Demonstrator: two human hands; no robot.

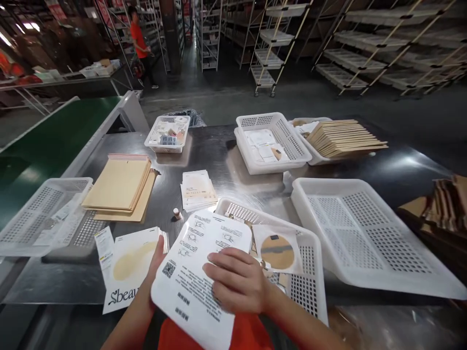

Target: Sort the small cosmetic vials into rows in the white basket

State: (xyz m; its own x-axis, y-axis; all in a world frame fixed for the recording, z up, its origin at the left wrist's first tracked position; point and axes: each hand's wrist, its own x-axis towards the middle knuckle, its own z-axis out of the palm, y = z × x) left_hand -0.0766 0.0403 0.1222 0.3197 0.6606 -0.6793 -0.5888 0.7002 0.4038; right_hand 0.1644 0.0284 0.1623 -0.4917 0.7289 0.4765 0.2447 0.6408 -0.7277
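Note:
A white printed instruction sheet (199, 262) with rounded corners, line drawings and a QR code is tilted in front of me, above the near table edge. My left hand (155, 272) grips its left edge; the thumb shows and the other fingers are hidden. Across its right side lie the bent fingers of my right hand (239, 282), closed on the sheet, with the thumb out of sight. Beside my left hand rests a stack of white cards (122, 287) with a yellow smear and "Sbeau" lettering, partly over a label slip (104, 248). A small capped bottle (177, 213) stands beyond the sheet.
A perforated basket (316, 272) holds a packet with a round tan window (277, 252). Around it are another white basket (365, 233), stacked baskets (272, 167), padded envelopes (116, 182), white cards (197, 189) and a small basket (168, 148). A person (138, 39) is in the background.

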